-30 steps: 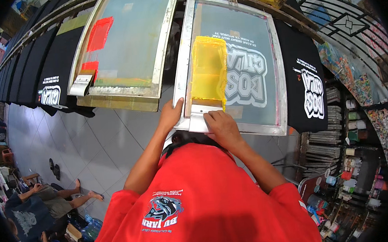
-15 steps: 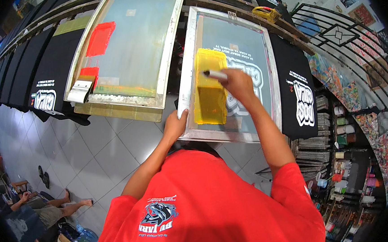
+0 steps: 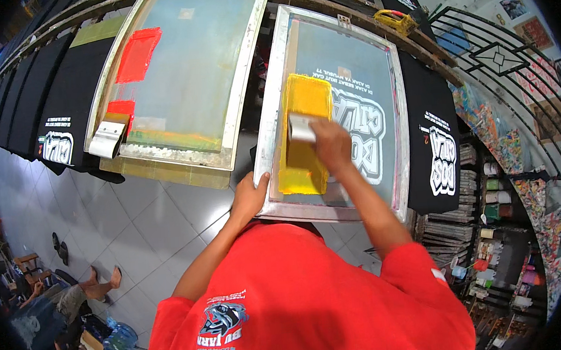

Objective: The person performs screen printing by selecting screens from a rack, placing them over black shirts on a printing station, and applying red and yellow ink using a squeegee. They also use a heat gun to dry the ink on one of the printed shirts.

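1. Squeegee (image 3: 302, 127) is in the right hand (image 3: 334, 146), over the middle of the yellow ink (image 3: 309, 92). The fingers close round its right end; their tips are partly hidden.
2. Left hand (image 3: 250, 196) clasps the screen (image 3: 273, 97) at its near left corner, thumb on the rim, fingertips out of sight.
3. A second ago the squeegee lay at the ink's near end; half a second ago it showed narrow above the strip. Now its broad metal face shows, while the left hand has stayed at that corner. I judge this to be mid-stroke, though whether the blade meets the mesh is hidden.
4. Right of the ink, a white print (image 3: 364, 140) shows through the mesh.
5. Leftward stands a second screen (image 3: 242, 112), with red ink (image 3: 138, 53) and another squeegee (image 3: 107, 137) near its corner.
6. Beyond the screen's right rim hangs a black shirt (image 3: 423, 90), printed white.
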The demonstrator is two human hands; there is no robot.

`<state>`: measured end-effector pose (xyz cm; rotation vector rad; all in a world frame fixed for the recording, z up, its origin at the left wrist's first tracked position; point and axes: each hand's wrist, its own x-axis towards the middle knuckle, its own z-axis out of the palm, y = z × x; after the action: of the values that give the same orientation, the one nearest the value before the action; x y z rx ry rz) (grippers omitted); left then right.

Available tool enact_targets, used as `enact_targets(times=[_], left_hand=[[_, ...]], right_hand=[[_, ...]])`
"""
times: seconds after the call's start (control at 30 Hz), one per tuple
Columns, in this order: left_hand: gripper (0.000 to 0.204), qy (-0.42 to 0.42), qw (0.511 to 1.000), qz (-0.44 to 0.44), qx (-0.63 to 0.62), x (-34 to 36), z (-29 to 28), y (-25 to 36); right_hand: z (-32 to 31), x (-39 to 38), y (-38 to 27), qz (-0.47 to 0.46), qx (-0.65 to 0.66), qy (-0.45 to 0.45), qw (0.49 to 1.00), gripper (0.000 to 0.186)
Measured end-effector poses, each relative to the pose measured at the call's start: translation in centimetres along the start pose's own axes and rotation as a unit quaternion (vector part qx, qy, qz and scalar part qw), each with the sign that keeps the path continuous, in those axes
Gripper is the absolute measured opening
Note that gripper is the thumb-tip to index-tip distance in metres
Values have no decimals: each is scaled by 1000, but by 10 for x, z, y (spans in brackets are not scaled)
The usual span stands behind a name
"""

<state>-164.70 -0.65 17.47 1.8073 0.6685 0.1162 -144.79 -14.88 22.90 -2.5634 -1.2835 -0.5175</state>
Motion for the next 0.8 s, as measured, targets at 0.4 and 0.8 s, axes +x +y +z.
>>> enact_targets(times=[0.4, 0.8], left_hand=[[45, -3, 1000, 2, 1, 0, -1, 2], [45, -4, 1000, -19, 0, 0, 1, -5]], right_hand=[[-30, 82, 37, 61, 35, -98, 993, 25], [20, 61, 34, 45, 17, -23, 999, 28]])
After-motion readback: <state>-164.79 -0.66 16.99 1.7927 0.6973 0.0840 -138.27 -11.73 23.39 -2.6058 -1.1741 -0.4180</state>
